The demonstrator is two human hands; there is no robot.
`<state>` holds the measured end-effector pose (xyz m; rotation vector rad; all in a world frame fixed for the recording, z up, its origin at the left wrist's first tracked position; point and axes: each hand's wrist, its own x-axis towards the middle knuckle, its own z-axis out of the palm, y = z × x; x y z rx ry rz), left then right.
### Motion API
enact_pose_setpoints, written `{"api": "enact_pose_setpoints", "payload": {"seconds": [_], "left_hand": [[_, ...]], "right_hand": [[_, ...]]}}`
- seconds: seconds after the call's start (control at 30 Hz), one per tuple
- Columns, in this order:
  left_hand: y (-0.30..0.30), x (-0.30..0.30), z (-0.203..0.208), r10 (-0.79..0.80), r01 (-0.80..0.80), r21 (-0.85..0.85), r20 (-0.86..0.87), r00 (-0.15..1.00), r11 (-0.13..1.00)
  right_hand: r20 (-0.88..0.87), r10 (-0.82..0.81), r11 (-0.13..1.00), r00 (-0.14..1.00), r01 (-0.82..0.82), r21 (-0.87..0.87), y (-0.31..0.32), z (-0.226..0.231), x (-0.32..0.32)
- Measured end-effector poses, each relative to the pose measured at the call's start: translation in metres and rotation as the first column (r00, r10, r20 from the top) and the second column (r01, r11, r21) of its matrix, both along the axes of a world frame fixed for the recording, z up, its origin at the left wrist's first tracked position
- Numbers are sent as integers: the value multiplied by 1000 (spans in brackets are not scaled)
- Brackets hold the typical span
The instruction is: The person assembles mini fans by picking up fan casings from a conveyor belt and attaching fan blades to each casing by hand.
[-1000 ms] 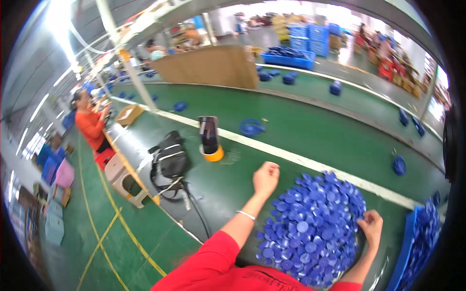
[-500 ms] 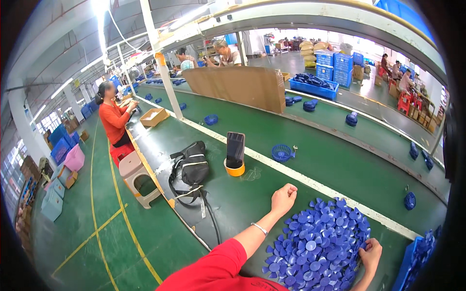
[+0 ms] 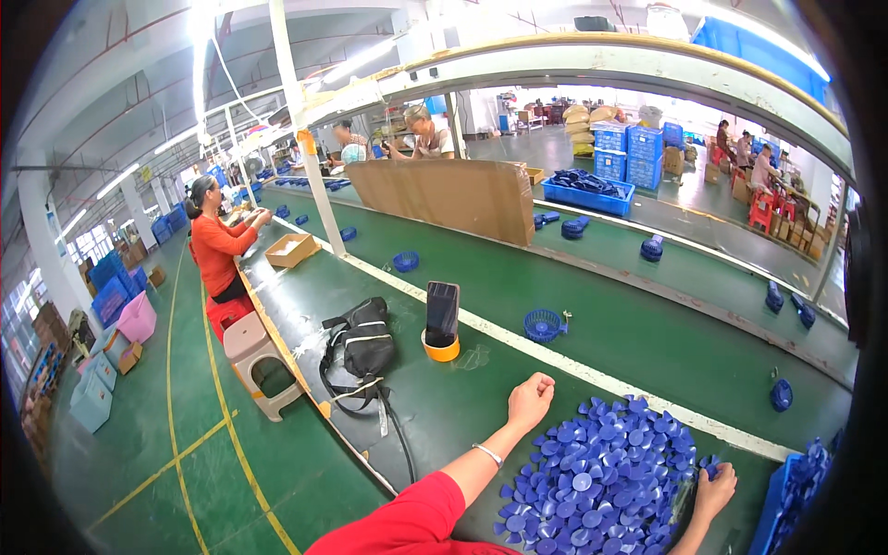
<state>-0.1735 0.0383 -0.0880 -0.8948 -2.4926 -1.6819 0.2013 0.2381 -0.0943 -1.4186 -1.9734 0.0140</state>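
A large heap of small blue plastic fan blades (image 3: 601,472) lies on the dark green bench in front of me. My left hand (image 3: 531,400) is held just beyond the heap's left side, fingers curled closed; whatever they may hold is hidden. To the right of the heap, my right hand (image 3: 716,490) pinches a blue fan blade (image 3: 709,464) at its fingertips. Past my left hand, a round blue fan cage (image 3: 544,325) rests on the green conveyor belt.
A phone (image 3: 442,310) leans upright in a yellow tape roll (image 3: 440,346). Left of it lies a black bag (image 3: 368,347) with straps. A blue crate (image 3: 775,509) of blue parts stands at the right. Ahead, a cardboard sheet (image 3: 435,199) borders the belt. A co-worker in orange (image 3: 218,245) sits at left.
My right hand has moved slightly right, away from the heap's edge, and a blue fan blade now shows at its fingertips. My left hand stays closed. The view has shifted slightly.
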Motion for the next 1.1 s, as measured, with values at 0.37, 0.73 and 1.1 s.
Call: {"api": "enact_pose_setpoints", "payload": {"seconds": [0.37,0.73,1.1], "left_hand": [[0,-4,-5,117,-94,179,-122,986,979],[-2,1,1,99,-93,58,-106,989,994],[-4,2,4,62,-66,-34,-112,992,997]], "right_hand": [[-83,61,996,995,-65,-53,0,-1,-2],[-85,59,996,995,-64,-65,-1,1,-1],[-121,76,995,990,-82,-49,4,-6,3]]}}
